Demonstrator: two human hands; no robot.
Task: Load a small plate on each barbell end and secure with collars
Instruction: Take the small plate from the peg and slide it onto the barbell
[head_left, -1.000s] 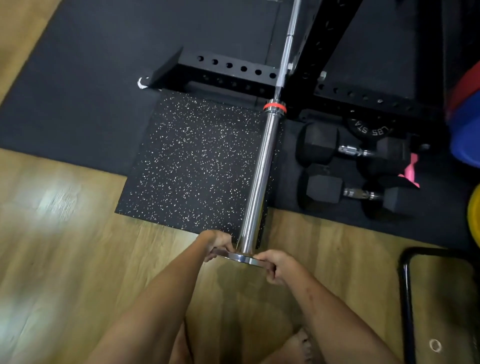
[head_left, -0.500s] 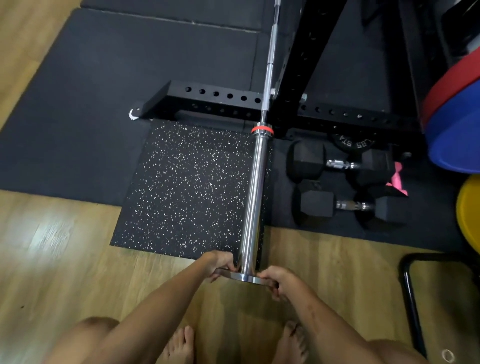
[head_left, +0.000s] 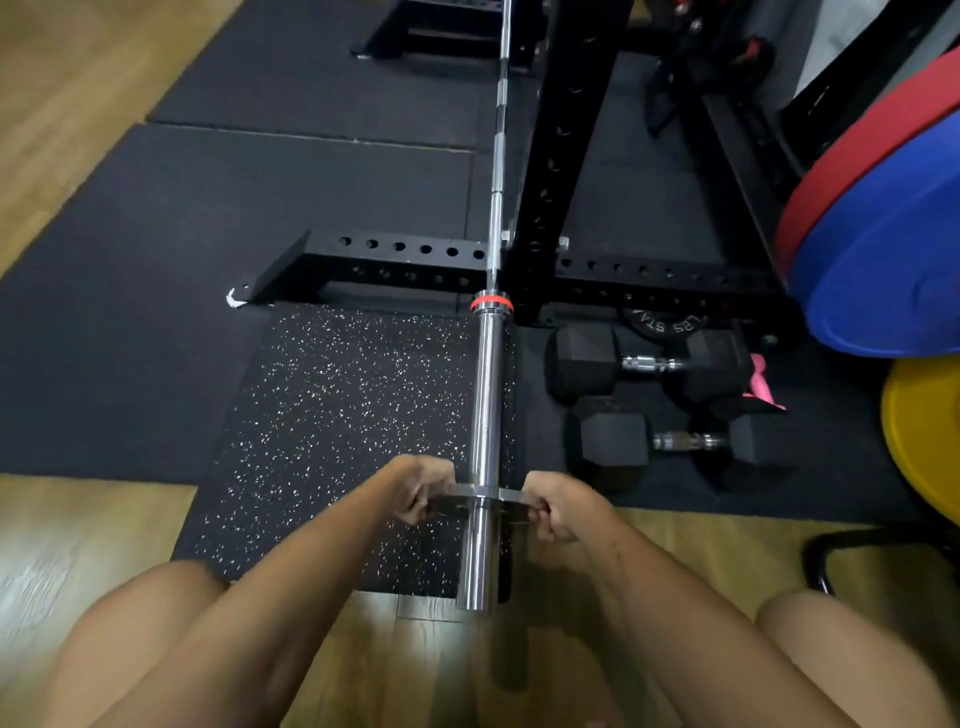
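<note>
Head | both hands (head_left: 423, 488) (head_left: 558, 506) grip small plate (head_left: 511, 506) | on barbell sleeve (head_left: 485, 405)

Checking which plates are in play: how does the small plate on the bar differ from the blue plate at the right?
The small plate is thin, silvery metal, threaded on the barbell sleeve and gripped by both hands. The blue plate is much bigger, coloured, untouched, off the bar beside a red plate. Both are round.

Location: home or small gym.
We see black rubber mats (head_left: 270, 208), a perforated steel rack (head_left: 550, 156), hex dumbbells (head_left: 649, 364) and coloured bumper plates (head_left: 883, 249) on wood flooring (head_left: 78, 530).
</note>
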